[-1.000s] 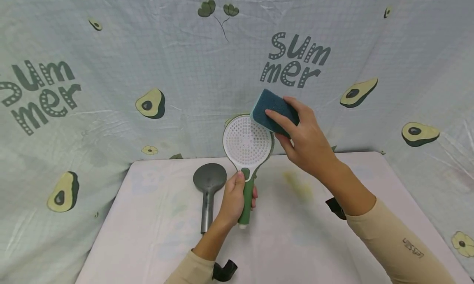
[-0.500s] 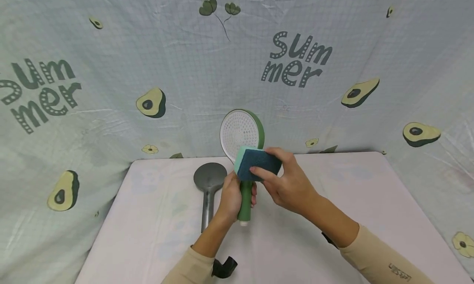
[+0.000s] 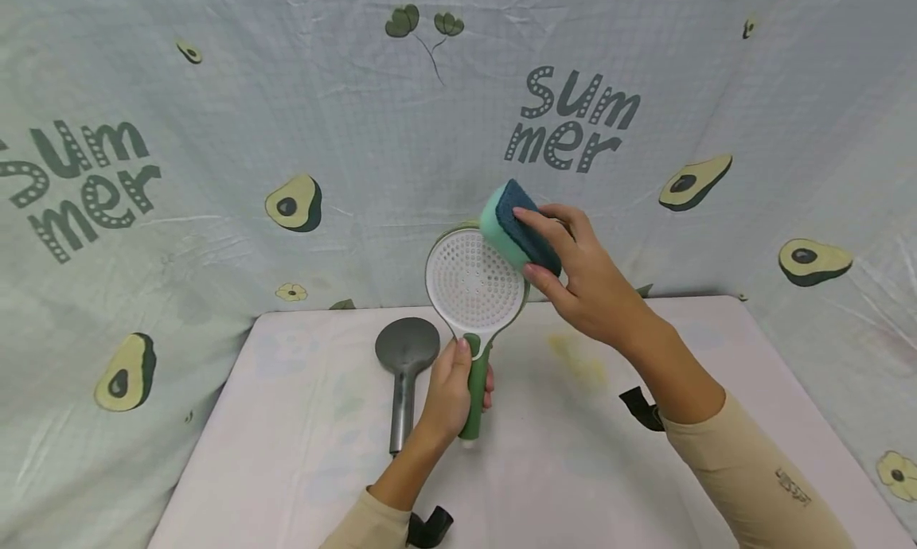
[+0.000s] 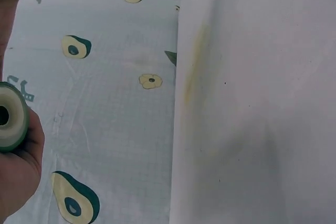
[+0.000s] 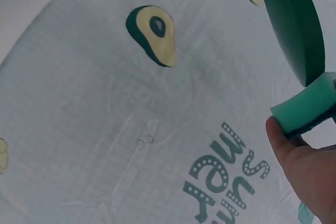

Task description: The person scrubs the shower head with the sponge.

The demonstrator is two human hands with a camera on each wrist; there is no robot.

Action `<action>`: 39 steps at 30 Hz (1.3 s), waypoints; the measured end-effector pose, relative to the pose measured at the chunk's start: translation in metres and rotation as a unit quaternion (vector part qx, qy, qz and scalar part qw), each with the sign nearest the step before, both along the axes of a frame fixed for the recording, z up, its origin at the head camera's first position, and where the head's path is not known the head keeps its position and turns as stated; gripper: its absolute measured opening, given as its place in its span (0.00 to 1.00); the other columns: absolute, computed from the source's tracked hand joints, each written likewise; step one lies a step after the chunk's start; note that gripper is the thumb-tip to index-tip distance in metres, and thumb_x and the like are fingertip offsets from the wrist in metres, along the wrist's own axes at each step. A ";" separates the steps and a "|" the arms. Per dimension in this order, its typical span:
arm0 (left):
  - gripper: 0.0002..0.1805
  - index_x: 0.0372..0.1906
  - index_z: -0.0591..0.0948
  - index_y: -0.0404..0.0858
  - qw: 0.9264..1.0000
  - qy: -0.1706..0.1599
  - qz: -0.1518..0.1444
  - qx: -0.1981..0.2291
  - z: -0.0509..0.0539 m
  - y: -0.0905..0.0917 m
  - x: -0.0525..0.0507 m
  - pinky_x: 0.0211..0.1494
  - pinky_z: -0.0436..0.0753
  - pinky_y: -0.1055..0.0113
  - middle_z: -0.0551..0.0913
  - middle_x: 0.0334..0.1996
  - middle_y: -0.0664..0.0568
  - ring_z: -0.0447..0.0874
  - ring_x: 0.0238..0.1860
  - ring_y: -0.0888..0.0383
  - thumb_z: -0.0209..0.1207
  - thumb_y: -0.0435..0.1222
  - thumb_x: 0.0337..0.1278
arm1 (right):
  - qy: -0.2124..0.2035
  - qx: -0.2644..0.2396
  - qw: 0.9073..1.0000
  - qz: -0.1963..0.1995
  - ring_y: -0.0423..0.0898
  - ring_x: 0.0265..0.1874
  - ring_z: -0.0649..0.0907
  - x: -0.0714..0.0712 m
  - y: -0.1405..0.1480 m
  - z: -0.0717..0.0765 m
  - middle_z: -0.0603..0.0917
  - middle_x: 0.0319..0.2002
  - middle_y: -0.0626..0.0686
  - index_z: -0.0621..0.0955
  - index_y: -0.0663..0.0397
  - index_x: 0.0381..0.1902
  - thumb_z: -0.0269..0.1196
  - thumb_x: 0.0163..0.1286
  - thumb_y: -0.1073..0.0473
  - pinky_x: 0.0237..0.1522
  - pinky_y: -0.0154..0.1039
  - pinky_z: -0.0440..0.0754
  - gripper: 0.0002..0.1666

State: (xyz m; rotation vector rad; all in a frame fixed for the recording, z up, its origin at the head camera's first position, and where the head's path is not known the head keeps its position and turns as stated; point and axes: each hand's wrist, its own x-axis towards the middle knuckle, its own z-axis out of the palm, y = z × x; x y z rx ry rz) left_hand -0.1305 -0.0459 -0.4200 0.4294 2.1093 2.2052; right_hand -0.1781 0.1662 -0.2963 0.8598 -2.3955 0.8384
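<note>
My left hand [image 3: 449,388] grips the green handle of a shower head [image 3: 476,282], whose round white nozzle face is turned toward me. In the left wrist view the open handle end [image 4: 9,118] pokes out of that hand. Between thumb and fingers, my right hand [image 3: 598,282] pinches a sponge [image 3: 526,229], mint green with a dark blue scouring side. Its mint side meets the upper right rim of the shower head. From the right wrist, the sponge [image 5: 307,103] is seen against the green back edge of the shower head [image 5: 296,24].
A second shower head [image 3: 407,350], dark grey, lies on the white-covered table [image 3: 315,422] left of my left hand. Behind the table hangs a pale cloth [image 3: 401,151] printed with avocados. Black straps [image 3: 642,410] show at both wrists.
The sponge went from the upper right rim down to the neck above the handle, then back up to the rim. The shower head turned sideways and then faced me again.
</note>
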 end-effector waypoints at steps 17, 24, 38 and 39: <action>0.08 0.45 0.69 0.33 0.983 0.161 0.045 -0.070 0.004 -0.008 -0.008 0.21 0.80 0.67 0.77 0.24 0.40 0.75 0.18 0.62 0.44 0.34 0.83 | -0.111 -0.138 0.982 0.067 0.62 0.68 0.76 0.016 0.020 -0.055 0.60 0.77 0.64 0.51 0.54 0.80 0.55 0.78 0.70 0.69 0.30 0.73 0.41; 0.07 0.48 0.70 0.33 0.956 0.226 0.036 -0.181 -0.006 -0.011 -0.009 0.25 0.75 0.70 0.74 0.26 0.51 0.70 0.25 0.65 0.52 0.34 0.79 | -0.024 -0.034 0.997 0.057 0.50 0.70 0.72 0.005 0.039 -0.004 0.70 0.74 0.55 0.68 0.47 0.78 0.56 0.78 0.67 0.68 0.34 0.70 0.33; 0.08 0.48 0.70 0.34 0.947 0.258 0.037 -0.189 -0.016 -0.009 -0.004 0.30 0.78 0.70 0.78 0.28 0.51 0.74 0.28 0.64 0.52 0.36 0.79 | 0.019 0.021 0.997 0.068 0.55 0.75 0.68 0.014 0.024 0.009 0.65 0.77 0.57 0.70 0.45 0.77 0.58 0.76 0.68 0.71 0.48 0.71 0.34; 0.08 0.47 0.70 0.34 0.950 0.255 0.033 -0.178 -0.016 -0.009 -0.004 0.28 0.78 0.71 0.78 0.27 0.51 0.74 0.27 0.65 0.52 0.36 0.79 | 0.011 -0.007 0.998 0.068 0.53 0.75 0.68 0.014 0.027 0.003 0.65 0.77 0.57 0.69 0.48 0.77 0.57 0.75 0.69 0.72 0.43 0.69 0.34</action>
